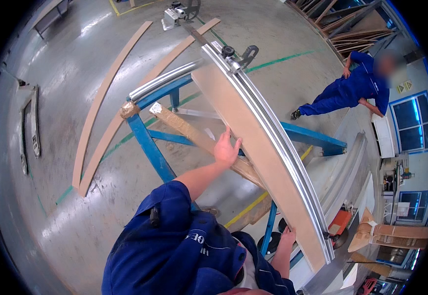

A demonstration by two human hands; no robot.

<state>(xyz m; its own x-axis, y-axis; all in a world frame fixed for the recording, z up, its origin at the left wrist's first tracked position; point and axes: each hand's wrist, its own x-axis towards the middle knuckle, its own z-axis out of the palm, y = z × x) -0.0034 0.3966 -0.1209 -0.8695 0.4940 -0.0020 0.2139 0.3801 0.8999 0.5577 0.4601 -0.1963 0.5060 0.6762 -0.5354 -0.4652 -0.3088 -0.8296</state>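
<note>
A long tan board (253,132) lies aslant before me, along a silver metal rail (278,128). At the board's near edge, my left hand (227,149) grips it about midway, with the thumb by the top face and some fingers hidden. Farther down the same edge, my right hand (286,240) holds the board near its lower right end, its fingers partly hidden. A black-handled clamp (238,60) sits on the rail at its far end. Below the board is a blue metal frame (150,147) with a brown-wrapped bar (189,129) across it.
Two long thin strips, one a tan strip (108,83), lie on the grey floor at left. Another clamp (174,17) stands beyond the frame. A person in blue (361,81) stands at right, near stacked boards (356,37). An orange tool (341,222) is at lower right.
</note>
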